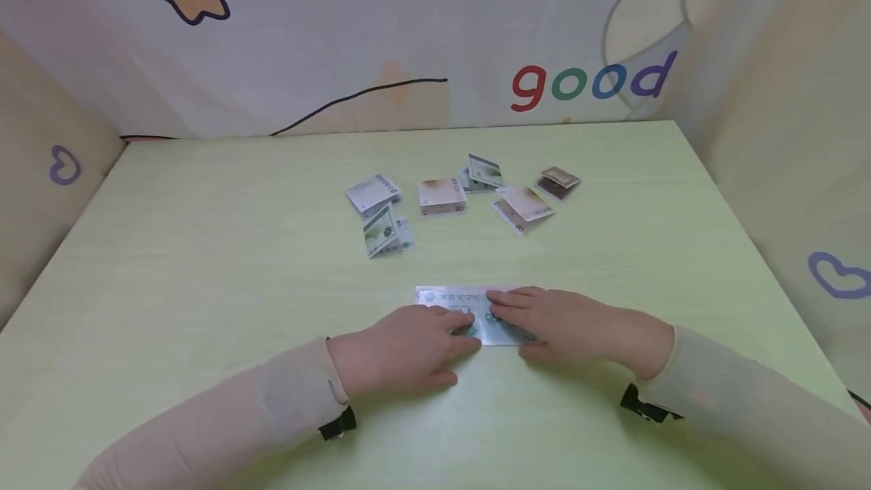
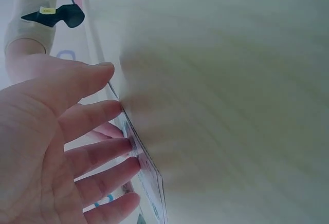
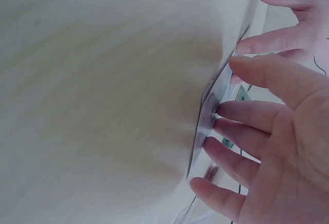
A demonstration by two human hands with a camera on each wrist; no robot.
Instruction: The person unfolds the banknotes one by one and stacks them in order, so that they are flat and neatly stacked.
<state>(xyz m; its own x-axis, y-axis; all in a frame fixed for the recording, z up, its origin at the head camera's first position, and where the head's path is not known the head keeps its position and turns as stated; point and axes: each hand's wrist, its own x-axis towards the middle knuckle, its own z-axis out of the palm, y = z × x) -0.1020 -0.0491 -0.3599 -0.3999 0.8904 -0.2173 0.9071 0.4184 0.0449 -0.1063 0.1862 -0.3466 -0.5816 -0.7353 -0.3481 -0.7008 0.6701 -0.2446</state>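
A greenish banknote (image 1: 502, 333) lies unfolded on the table in front of the person, with a faint crease running across its middle. On its left half rest the fingertips of the left hand (image 1: 408, 344), fingers extended and the thumb off the near edge. The right hand (image 1: 571, 324) lies flat over the right half, covering that end. In the left wrist view the banknote (image 2: 148, 171) shows edge-on beneath spread fingers. From the right wrist, the banknote (image 3: 205, 116) appears slightly bent at its middle, low against the tabletop, with straight fingertips on it.
Several folded banknotes stand half open farther back: one (image 1: 388, 233) at front left, one (image 1: 442, 193) in the middle, one (image 1: 522, 204) to its right and a small brown one (image 1: 559, 178) at far right. Fabric walls (image 1: 354, 29) enclose the pale green table (image 1: 204, 263).
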